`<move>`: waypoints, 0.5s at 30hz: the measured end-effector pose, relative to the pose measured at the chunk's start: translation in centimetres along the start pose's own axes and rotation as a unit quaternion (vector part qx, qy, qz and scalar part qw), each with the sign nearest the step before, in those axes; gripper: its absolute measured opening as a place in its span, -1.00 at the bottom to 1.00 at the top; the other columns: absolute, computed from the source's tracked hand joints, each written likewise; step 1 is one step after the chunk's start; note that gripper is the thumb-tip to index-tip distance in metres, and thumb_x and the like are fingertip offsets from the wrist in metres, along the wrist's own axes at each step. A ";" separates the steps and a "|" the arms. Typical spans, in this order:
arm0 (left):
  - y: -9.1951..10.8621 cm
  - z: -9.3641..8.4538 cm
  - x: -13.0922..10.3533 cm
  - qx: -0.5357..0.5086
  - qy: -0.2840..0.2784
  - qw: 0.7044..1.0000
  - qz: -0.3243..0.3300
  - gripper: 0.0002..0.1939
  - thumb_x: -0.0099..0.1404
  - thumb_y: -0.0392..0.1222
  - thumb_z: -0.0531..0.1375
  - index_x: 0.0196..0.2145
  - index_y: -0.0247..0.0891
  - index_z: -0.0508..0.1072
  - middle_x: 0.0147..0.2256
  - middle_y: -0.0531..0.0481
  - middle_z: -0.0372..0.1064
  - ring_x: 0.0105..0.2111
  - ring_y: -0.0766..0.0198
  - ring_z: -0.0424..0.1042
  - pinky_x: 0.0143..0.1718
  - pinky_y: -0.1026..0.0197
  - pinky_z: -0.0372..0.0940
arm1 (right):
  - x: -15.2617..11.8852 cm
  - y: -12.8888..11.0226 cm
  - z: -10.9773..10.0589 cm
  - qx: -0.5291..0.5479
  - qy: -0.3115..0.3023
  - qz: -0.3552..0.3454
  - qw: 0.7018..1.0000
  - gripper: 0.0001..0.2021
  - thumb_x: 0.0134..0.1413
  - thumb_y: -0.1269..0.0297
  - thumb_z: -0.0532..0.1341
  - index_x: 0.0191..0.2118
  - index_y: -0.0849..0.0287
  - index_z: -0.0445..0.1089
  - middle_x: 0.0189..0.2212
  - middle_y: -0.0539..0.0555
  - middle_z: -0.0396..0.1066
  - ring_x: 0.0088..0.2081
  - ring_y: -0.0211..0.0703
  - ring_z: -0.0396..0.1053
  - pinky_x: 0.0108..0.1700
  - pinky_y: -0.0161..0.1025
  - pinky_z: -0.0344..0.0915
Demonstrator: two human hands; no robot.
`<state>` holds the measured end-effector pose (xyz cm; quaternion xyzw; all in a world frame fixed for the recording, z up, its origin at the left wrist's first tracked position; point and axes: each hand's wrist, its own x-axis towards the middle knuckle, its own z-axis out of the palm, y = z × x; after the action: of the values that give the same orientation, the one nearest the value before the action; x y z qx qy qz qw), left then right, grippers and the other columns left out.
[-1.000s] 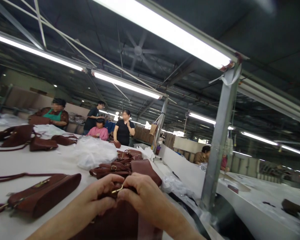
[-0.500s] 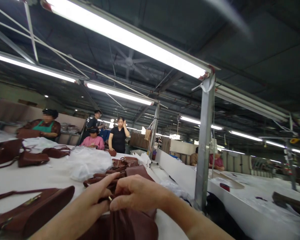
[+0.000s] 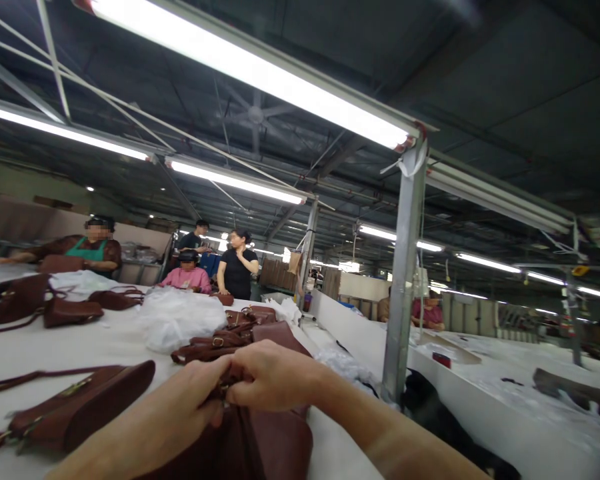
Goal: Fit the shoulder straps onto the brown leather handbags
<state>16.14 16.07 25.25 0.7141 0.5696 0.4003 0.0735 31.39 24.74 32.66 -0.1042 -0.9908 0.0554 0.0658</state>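
— Handbag (image 3: 260, 443) first: where is it?

— At six o'clock on the white surface (image 3: 105, 347), the dark red one lying right under both hands, its top edge up where the fingers meet.

— Start from the left, then. What lies at nine o'clock?

— Another dark red bag (image 3: 83, 403) on its side with a brass clasp, its long axis running from eight o'clock toward two, its strap trailing off to nine. It is just beside the left forearm, not touching as far as I can see.

— And the left hand (image 3: 190, 400)?

— Curled closed, thumb and fingertips pinched on the top edge of the handbag. What exactly sits between the fingers is hidden.

— The right hand (image 3: 270, 377)?

— It comes in from four o'clock, and its grip is closed too, on the same spot, knuckles up. The two hands touch at about twelve o'clock of the handbag, so neither is nearer; they share the point. The handbag's body hangs from there toward six o'clock.

— Beyond the hands?

— At twelve o'clock, a heap of dark red bags (image 3: 230, 337) with buckles, and at eleven a crumpled clear plastic sheet (image 3: 180, 317). More bags at ten o'clock (image 3: 45, 307).

— Further right?

— A grey steel post (image 3: 403, 287) at two o'clock, standing upright between this surface and the next. Other people (image 3: 237, 267) work at the far end, well apart.
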 end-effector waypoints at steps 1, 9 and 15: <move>0.0 -0.2 0.0 -0.002 -0.006 1.000 -0.001 -0.65 0.05 -0.42 0.09 -0.23 -0.14 0.51 -0.35 0.09 0.55 -0.34 0.17 0.49 -0.30 0.26 0.23 | 0.3 0.5 0.2 0.055 -0.015 0.009 0.998 -0.89 0.01 0.39 0.23 -0.50 0.22 0.37 -0.60 -0.10 0.22 -0.50 -0.31 0.17 -0.47 -0.37 0.05; -1.3 -1.1 -0.3 -0.232 -0.126 0.963 -0.063 -0.60 0.08 -0.26 0.19 -0.07 -0.20 0.42 -0.40 0.11 0.40 -0.40 0.26 0.36 -0.37 0.31 0.24 | 0.5 2.6 0.3 0.339 -0.102 0.111 0.929 -0.97 0.14 0.42 0.17 -0.29 0.23 0.35 -0.62 -0.17 0.24 -0.64 -0.41 0.14 -0.54 -0.45 0.11; 0.0 -1.7 -1.9 -0.137 -0.112 0.980 -0.087 -0.70 0.16 -0.18 0.17 -0.11 -0.20 0.40 -0.40 0.14 0.24 -0.45 0.32 0.26 -0.45 0.35 0.23 | 0.4 2.8 0.0 0.276 -0.054 -0.049 0.958 -0.74 0.09 0.46 0.25 -0.07 0.29 0.52 -0.55 -0.13 0.28 -0.51 -0.41 0.15 -0.49 -0.45 0.04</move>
<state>15.01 13.78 25.44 0.6856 0.5573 0.3840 0.2683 31.56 27.53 32.38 -0.0305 -0.9429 0.3292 0.0408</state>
